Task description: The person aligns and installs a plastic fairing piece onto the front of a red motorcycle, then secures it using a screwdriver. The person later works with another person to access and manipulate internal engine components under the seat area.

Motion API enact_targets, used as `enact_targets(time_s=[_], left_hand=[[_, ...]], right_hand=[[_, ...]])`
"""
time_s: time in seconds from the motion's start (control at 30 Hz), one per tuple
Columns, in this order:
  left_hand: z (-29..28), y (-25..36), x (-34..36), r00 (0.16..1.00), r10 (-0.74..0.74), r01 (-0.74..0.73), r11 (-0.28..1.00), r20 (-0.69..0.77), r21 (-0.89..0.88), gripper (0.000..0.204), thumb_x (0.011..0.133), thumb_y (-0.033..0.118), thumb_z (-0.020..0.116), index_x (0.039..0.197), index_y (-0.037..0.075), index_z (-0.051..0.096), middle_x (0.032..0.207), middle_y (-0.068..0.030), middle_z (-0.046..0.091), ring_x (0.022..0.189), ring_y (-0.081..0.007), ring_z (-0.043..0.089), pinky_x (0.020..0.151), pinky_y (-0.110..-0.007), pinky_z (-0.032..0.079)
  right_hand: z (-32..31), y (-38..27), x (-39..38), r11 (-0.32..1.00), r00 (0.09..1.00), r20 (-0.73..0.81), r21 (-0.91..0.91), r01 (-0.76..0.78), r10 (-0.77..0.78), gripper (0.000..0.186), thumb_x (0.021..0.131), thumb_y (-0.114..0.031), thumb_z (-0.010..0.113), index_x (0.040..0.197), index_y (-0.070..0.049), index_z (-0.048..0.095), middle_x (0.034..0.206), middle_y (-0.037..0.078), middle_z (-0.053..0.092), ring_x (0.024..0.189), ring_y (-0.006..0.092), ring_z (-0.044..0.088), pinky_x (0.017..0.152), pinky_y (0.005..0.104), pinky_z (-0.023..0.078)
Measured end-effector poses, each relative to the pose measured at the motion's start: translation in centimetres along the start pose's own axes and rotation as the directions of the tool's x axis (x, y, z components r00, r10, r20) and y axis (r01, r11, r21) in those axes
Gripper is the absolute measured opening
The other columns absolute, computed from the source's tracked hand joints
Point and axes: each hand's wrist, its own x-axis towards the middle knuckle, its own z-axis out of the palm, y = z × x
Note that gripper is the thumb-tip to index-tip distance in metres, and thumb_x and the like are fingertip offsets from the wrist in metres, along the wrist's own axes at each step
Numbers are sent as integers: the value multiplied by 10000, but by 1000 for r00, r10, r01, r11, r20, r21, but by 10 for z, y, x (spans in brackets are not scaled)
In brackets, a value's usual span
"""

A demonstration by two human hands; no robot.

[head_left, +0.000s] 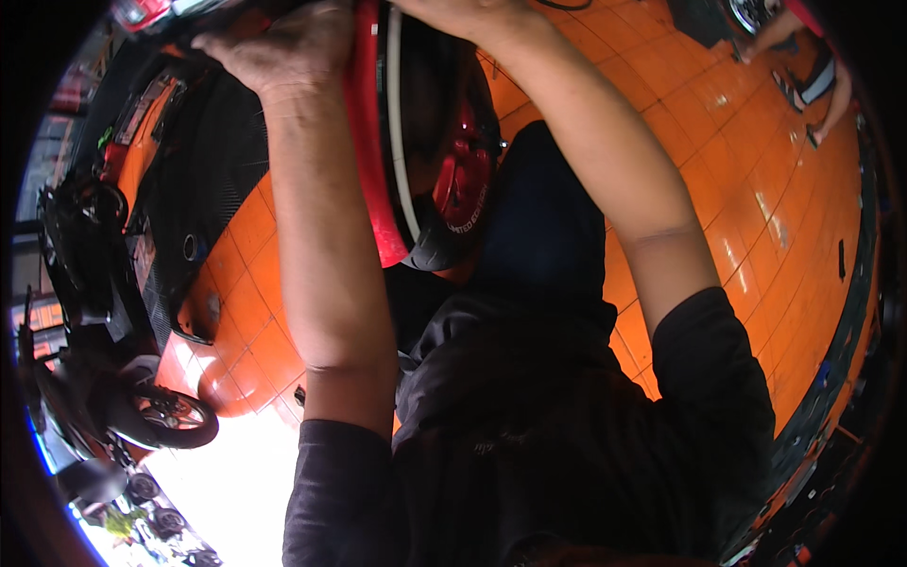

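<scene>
My left hand (298, 47) reaches up to the top edge, beside the front of a red and black motorbike. One digit stretches out to the left, apart from the palm, and the other fingers are hidden or cut off. My right hand (463, 11) is on the other side of the bike's front, its fingers beyond the top edge. Between my forearms are a glossy red body panel (364, 142) with a pale stripe (395, 123) and a wheel with a black tyre (439, 248) and red rim (463, 180).
Orange tiles (699, 142) cover the floor. More motorbikes stand at the left, one showing a dark wheel (175, 416). A black textured panel (208, 180) lies near my left forearm. At the upper right a person's sandalled foot (789, 90) shows near another wheel (749, 13).
</scene>
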Motion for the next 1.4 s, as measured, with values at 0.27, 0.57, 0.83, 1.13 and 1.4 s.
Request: enact_targets(time_s=[0.27,0.57,0.83,1.13,1.4], left_hand=[[20,-2,11,965,133,-89,977,-226,192,818,902,726,299,1472,140,322,1512,-132,340,1376,-331,342,1126,-522,293],[8,20,21,990,85,-74,993,-111,95,1001,839,816,239,1530,101,128,1584,-145,152,1451,-334,176,1173,-528,166],[1,27,16,989,118,-130,983,-91,-132,863,900,623,495,1496,64,220,1556,-152,219,1414,-338,254,1158,-537,205],[-26,15,19,980,112,-117,993,-164,-26,842,909,634,476,1446,26,251,1472,-147,317,1333,-315,345,1120,-490,265],[-24,26,18,981,94,-104,993,-167,-50,858,887,652,512,1443,31,306,1464,-149,366,1360,-295,336,1144,-457,233]], right_hand=[[7,6,-9,997,984,-179,60,38,-26,474,727,-359,761,1156,-181,670,1449,88,430,1341,359,356,1058,592,303],[-7,-1,4,993,980,-174,49,105,-95,300,708,-316,777,880,-83,699,1273,88,599,1227,362,498,1022,569,345],[-55,4,22,977,930,-367,202,65,13,501,999,-336,450,1238,102,500,1258,286,508,1177,349,508,994,446,383],[15,-35,44,852,877,-478,437,289,-53,794,947,-590,347,1393,65,307,1436,267,260,1392,371,208,1142,498,144],[34,-37,61,900,930,-365,394,185,-32,814,922,-627,414,1343,69,424,1442,314,274,1361,427,303,1084,504,294]])
